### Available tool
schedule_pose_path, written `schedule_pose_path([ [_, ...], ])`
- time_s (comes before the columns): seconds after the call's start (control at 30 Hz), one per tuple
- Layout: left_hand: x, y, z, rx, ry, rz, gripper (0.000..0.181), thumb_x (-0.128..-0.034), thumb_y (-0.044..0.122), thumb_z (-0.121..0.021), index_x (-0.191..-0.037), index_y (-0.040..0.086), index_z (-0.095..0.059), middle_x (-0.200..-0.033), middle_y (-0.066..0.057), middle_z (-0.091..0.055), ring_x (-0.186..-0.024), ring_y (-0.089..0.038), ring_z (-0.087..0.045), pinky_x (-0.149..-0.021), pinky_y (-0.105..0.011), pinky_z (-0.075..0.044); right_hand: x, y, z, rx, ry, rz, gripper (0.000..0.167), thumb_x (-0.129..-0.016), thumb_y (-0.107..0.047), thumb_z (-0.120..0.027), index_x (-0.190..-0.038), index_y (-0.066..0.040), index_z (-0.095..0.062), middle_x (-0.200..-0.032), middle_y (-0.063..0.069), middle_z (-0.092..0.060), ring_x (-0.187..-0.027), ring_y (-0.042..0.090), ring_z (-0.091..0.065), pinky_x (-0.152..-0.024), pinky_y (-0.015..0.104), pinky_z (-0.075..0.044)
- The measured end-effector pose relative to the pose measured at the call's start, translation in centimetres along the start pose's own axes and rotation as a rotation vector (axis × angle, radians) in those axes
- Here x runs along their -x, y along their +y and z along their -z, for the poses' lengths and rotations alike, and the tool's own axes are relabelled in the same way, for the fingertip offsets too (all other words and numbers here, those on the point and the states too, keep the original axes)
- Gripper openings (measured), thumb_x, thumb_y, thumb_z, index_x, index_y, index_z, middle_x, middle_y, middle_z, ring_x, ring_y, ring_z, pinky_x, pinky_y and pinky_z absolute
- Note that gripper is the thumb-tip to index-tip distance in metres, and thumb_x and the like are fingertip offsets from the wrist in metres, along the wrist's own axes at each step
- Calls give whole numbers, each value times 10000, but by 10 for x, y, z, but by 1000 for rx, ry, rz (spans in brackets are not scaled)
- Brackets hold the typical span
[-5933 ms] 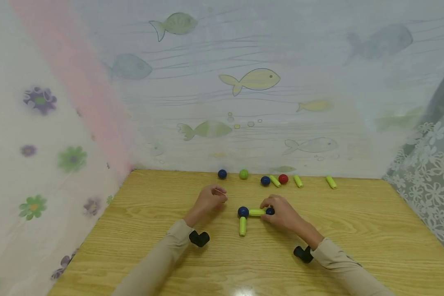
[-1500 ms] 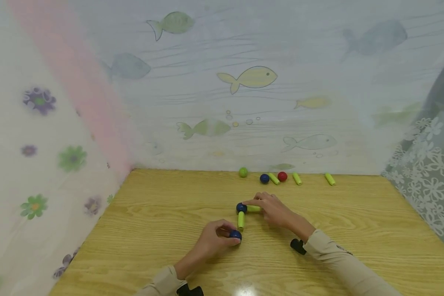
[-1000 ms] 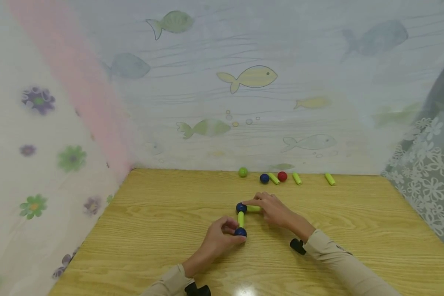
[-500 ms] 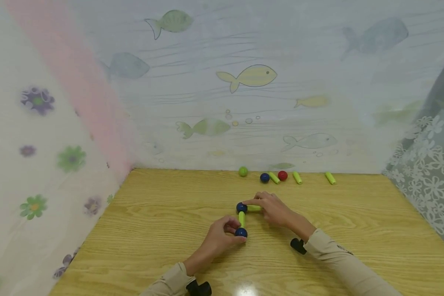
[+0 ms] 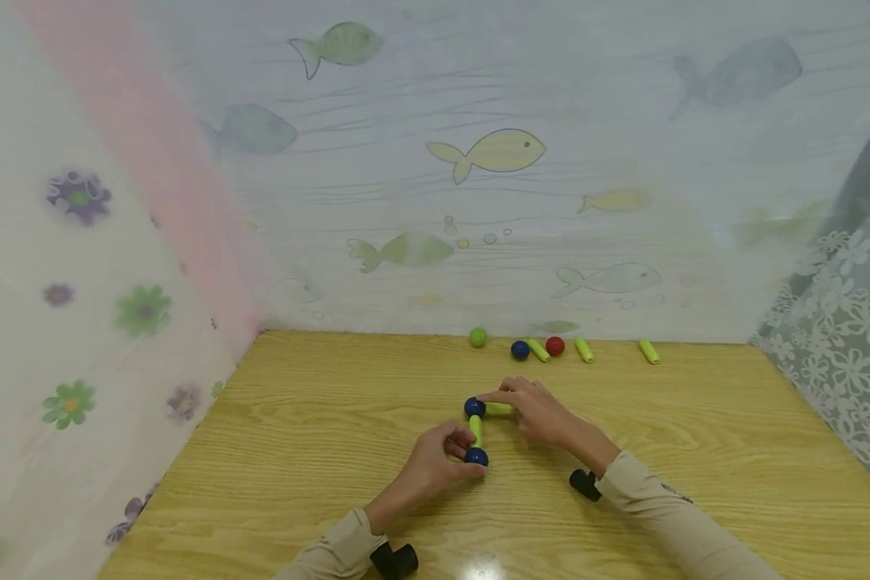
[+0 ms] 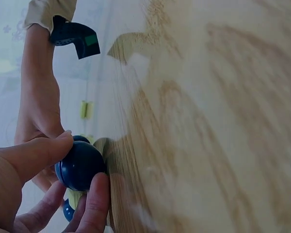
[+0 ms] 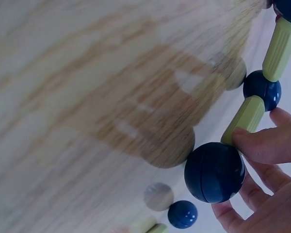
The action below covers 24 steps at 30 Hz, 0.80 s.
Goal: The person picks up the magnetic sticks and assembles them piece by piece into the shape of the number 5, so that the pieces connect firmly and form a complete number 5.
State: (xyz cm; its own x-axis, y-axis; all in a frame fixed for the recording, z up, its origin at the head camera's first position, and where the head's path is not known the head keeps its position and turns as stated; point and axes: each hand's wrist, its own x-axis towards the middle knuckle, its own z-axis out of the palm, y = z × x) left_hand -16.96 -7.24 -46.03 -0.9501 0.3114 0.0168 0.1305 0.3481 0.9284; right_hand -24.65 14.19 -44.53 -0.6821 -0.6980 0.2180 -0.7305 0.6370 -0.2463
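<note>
At the left, our left hand (image 5: 435, 463) pinches the near blue ball (image 5: 476, 457), thumb and fingers bent round it and parted only as wide as the ball; just beyond that hand's fingertips, the near stick (image 5: 475, 431) runs away from the ball to the corner blue ball (image 5: 474, 407), and here, we judge, the joint wants a straight, gentle push along the stick, without twisting; well beyond the left hand, the green ball (image 5: 478, 337) lies by the back edge of the bench (image 5: 297, 403); from the corner ball the side stick (image 5: 499, 409) leads rightward under our right hand (image 5: 540, 411), whose thumb presses on that stick while its index fingertip rests at the corner ball and other fingers curl behind the end blue ball (image 7: 214, 172); this hand is nearly closed, and we would have it hold firm as an anchor, so the left hand's push does not swing the corner round; beyond the right hand lie a loose blue ball (image 5: 519, 350), a loose stick (image 5: 539, 350) and the red ball (image 5: 555, 346), far enough off to leave our knuckles room; farther right of them lie two more sticks (image 5: 584, 350).
</note>
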Motion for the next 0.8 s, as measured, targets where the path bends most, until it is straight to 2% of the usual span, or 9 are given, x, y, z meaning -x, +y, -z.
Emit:
schedule_pose_path([
  [0.27,0,2,4,-7,-30,-5,376,-759,151,-811,-1062,46,-615,-997,-36,-598,-872,-182,-598,-736,-245,-509,-1,2,-1,-36,23,-8,566,-769,163,-532,-1218,-160,-653,-927,40,-573,-784,153,-458,-650,297,-316],
  [0.6,-3,2,4,-40,-47,14,345,-759,177,-814,-1019,71,-614,-961,-14,-596,-856,-167,-592,-729,-277,-503,7,7,0,-102,57,-109,328,-810,29,-664,-1112,-98,-665,-994,53,-578,-900,210,-532,-749,408,-461],
  [0.8,-5,2,6,-37,-54,26,268,-835,237,-745,-1021,85,-627,-949,-27,-591,-798,-158,-584,-616,-286,-520,14,12,4,-146,65,-141,246,-833,-18,-682,-1072,-74,-663,-979,64,-571,-895,221,-539,-756,420,-484],
])
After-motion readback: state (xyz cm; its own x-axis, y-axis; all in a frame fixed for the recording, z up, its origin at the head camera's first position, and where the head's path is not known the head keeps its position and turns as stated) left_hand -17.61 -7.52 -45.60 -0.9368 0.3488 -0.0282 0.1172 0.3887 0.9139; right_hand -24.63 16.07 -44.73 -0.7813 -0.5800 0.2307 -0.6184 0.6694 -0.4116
